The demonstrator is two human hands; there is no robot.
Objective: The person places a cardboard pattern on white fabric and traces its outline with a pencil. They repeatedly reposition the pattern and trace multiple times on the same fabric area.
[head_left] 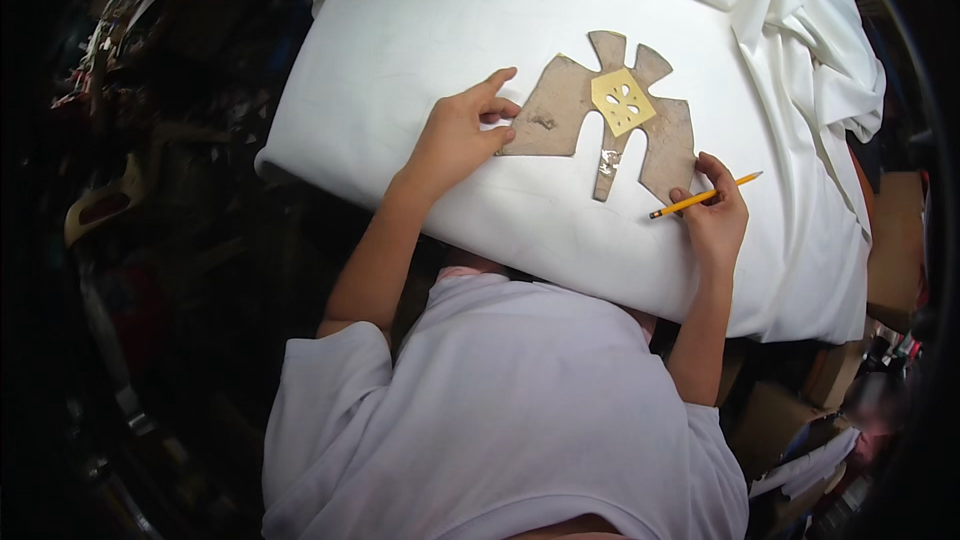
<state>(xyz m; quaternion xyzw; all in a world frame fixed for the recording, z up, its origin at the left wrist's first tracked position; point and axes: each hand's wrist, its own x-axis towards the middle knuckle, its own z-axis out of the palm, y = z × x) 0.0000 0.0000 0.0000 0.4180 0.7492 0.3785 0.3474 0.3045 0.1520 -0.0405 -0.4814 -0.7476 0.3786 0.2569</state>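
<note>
- Fingers first: the left hand (458, 135) presses flat-fingered on the left wing of the cardboard template (600, 120), thumb and forefinger spread, pinning rather than gripping it; the right hand (715, 215) is pinched around a yellow pencil (703, 196), its fingers closed on the shaft near the tip.
- White fabric (420, 60) is the largest thing in view, spread over a raised work surface and filling the upper middle of the picture; it bunches into folds at the upper right and drops over the near edge.
- White shirt (510, 410) of the person fills the lower middle, with both bare forearms reaching up from it onto the fabric.
- Brown cardboard template lies flat on the fabric, right of centre; it has two spread wings, a notched top and narrow legs pointing toward the person.
- Right hand rests at the template's lower right leg, touching its edge.
- Yellow pencil lies slanted, its dark end down by that leg and the other end pointing up and right.
- Small yellow diamond-shaped patch (622, 100) with pale oval cut-outs sits on the template's middle.
- Cardboard boxes (895, 240) stand in the dim area at the right.
</note>
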